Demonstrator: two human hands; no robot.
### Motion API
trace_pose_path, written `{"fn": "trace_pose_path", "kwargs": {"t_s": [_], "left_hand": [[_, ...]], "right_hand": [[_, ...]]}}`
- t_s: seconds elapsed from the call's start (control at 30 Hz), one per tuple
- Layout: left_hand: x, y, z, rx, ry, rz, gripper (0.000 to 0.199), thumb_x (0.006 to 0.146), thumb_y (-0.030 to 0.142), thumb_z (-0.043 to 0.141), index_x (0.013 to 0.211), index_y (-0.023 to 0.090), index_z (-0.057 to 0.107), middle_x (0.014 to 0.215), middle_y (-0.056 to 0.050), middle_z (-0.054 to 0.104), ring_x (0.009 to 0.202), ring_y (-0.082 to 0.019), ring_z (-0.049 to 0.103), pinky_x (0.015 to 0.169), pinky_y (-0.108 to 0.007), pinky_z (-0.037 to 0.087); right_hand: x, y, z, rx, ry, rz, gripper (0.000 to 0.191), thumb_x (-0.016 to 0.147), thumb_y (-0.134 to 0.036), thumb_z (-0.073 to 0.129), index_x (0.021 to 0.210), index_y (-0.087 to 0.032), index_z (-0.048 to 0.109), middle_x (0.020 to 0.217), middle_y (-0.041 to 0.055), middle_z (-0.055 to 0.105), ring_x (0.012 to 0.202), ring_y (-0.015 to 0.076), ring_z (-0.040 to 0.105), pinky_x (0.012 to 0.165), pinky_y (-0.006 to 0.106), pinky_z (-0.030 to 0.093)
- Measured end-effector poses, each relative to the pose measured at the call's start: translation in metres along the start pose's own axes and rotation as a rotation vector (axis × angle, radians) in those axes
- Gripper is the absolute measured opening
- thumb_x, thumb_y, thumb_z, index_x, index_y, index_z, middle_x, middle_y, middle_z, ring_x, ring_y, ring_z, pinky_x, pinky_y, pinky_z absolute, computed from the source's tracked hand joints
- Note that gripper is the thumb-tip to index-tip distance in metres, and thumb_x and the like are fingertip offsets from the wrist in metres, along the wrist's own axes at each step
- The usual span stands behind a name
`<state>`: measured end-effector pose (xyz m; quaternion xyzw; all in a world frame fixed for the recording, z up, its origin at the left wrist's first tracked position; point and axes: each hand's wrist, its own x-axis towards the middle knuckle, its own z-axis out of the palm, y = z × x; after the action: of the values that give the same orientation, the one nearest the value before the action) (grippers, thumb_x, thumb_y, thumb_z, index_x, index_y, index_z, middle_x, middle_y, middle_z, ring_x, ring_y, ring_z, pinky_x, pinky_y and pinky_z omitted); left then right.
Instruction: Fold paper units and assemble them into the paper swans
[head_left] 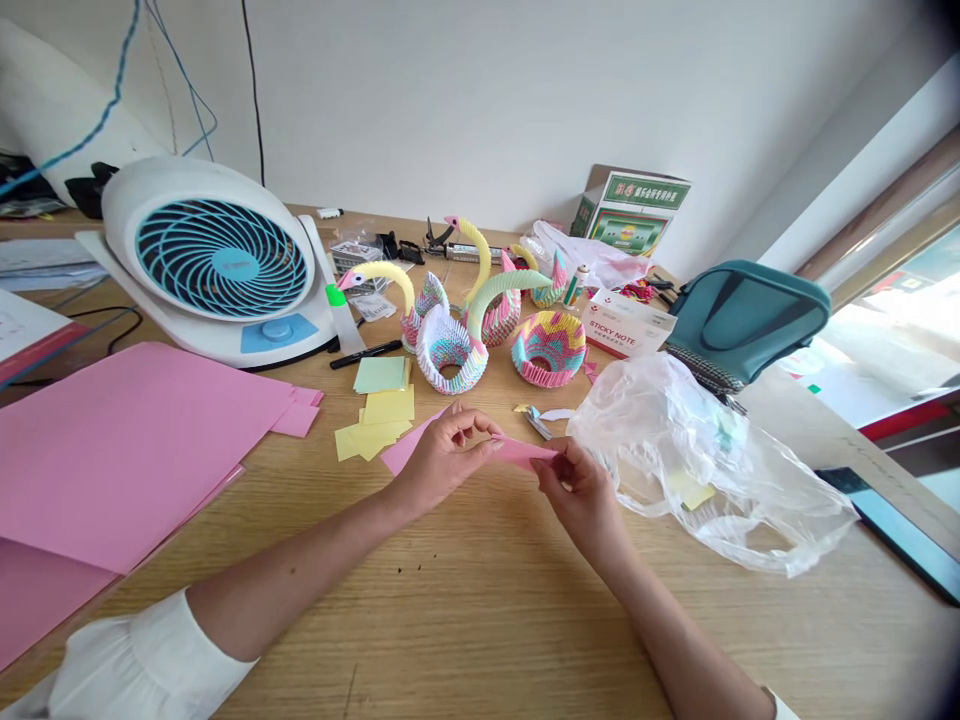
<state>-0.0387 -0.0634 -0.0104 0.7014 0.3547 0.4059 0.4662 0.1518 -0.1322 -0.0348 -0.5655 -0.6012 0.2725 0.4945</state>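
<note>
My left hand and my right hand hold a piece of pink paper between their fingertips, above the wooden desk. A pink corner juts out past my left hand, and it seems to be the same piece. Just beyond my hands lie loose pale yellow paper slips. Further back stand several multicoloured folded-paper swans. A small scrap of paper and metal lies close to my right hand, which is also near a clear plastic bag.
Large pink card sheets cover the desk's left side. A white desk fan stands behind them. A black marker, a sticky note box, a teal bag and a cardboard box sit towards the back.
</note>
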Motion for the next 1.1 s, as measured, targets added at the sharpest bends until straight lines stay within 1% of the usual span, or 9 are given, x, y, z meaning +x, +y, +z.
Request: {"fn": "trace_pose_path", "kwargs": {"t_s": [0.07, 0.13, 0.23, 0.33, 0.4, 0.5, 0.6, 0.87, 1.1], "left_hand": [[-0.001, 0.002, -0.002, 0.133, 0.005, 0.109, 0.008, 0.085, 0.027, 0.068, 0.086, 0.02, 0.071, 0.083, -0.002, 0.054, 0.079, -0.014, 0.049, 0.073, -0.026, 0.04], [-0.004, 0.004, -0.004, 0.2, -0.003, 0.186, 0.005, 0.086, 0.021, 0.066, 0.085, 0.02, 0.071, 0.086, -0.002, 0.053, 0.075, -0.012, 0.05, 0.07, -0.025, 0.043], [-0.009, 0.002, -0.005, 0.26, 0.001, 0.331, 0.009, 0.088, 0.013, 0.061, 0.086, 0.018, 0.067, 0.097, -0.004, 0.057, 0.075, -0.01, 0.056, 0.071, -0.025, 0.048], [-0.017, -0.007, -0.006, 0.379, -0.015, 0.481, 0.014, 0.09, 0.008, 0.056, 0.089, 0.018, 0.064, 0.101, -0.005, 0.062, 0.09, -0.014, 0.062, 0.08, -0.027, 0.051], [-0.024, -0.014, -0.006, 0.457, -0.074, 0.531, 0.015, 0.091, 0.006, 0.054, 0.09, 0.018, 0.063, 0.098, -0.005, 0.065, 0.093, -0.015, 0.063, 0.083, -0.029, 0.051], [-0.036, -0.022, -0.007, 0.546, -0.182, 0.543, 0.016, 0.093, 0.006, 0.051, 0.089, 0.017, 0.061, 0.092, -0.005, 0.066, 0.091, -0.015, 0.063, 0.083, -0.029, 0.051], [-0.045, -0.027, -0.007, 0.631, -0.243, 0.534, 0.015, 0.094, 0.008, 0.051, 0.088, 0.017, 0.062, 0.088, -0.004, 0.067, 0.086, -0.015, 0.062, 0.08, -0.029, 0.049], [-0.049, -0.028, -0.005, 0.704, -0.271, 0.449, 0.008, 0.093, 0.018, 0.059, 0.086, 0.017, 0.064, 0.085, -0.004, 0.067, 0.084, -0.017, 0.059, 0.08, -0.03, 0.046], [-0.052, -0.027, -0.002, 0.66, -0.222, 0.346, 0.009, 0.091, 0.016, 0.059, 0.084, 0.017, 0.064, 0.085, -0.004, 0.066, 0.085, -0.017, 0.059, 0.08, -0.03, 0.047]], "right_hand": [[0.002, 0.001, -0.005, -0.071, 0.036, -0.081, 0.007, 0.091, -0.024, 0.057, 0.085, -0.021, 0.058, 0.072, -0.001, 0.056, 0.063, 0.0136, 0.053, 0.06, 0.026, 0.044], [0.003, 0.002, -0.008, -0.121, 0.04, -0.166, 0.007, 0.091, -0.019, 0.054, 0.086, -0.022, 0.058, 0.082, 0.002, 0.06, 0.073, 0.0157, 0.058, 0.068, 0.029, 0.048], [0.004, 0.004, -0.008, -0.18, 0.024, -0.303, 0.009, 0.09, -0.014, 0.054, 0.09, -0.023, 0.057, 0.094, 0.0056, 0.061, 0.088, 0.0197, 0.062, 0.079, 0.034, 0.051], [0.001, 0.007, -0.008, -0.246, -0.05, -0.379, 0.016, 0.089, -0.01, 0.055, 0.097, -0.023, 0.058, 0.108, 0.0088, 0.06, 0.101, 0.0218, 0.061, 0.087, 0.036, 0.051], [-0.003, 0.007, -0.009, -0.342, -0.143, -0.4, 0.018, 0.089, -0.008, 0.054, 0.099, -0.022, 0.06, 0.111, 0.0096, 0.06, 0.101, 0.0222, 0.061, 0.087, 0.037, 0.05], [-0.012, 0.006, -0.013, -0.503, -0.292, -0.436, 0.015, 0.093, -0.01, 0.053, 0.096, -0.022, 0.061, 0.103, 0.0082, 0.063, 0.093, 0.0218, 0.06, 0.083, 0.037, 0.047], [-0.02, 0.006, -0.015, -0.571, -0.36, -0.436, 0.009, 0.096, -0.015, 0.053, 0.095, -0.021, 0.061, 0.097, 0.0067, 0.065, 0.087, 0.0207, 0.059, 0.08, 0.036, 0.045], [-0.025, 0.009, -0.012, -0.59, -0.355, -0.422, 0.008, 0.097, -0.019, 0.055, 0.094, -0.021, 0.062, 0.096, 0.006, 0.066, 0.086, 0.0206, 0.057, 0.081, 0.037, 0.044], [-0.021, 0.008, -0.011, -0.54, -0.345, -0.373, 0.009, 0.097, -0.02, 0.056, 0.092, -0.021, 0.064, 0.093, 0.0054, 0.066, 0.083, 0.0202, 0.058, 0.077, 0.037, 0.043]]}}
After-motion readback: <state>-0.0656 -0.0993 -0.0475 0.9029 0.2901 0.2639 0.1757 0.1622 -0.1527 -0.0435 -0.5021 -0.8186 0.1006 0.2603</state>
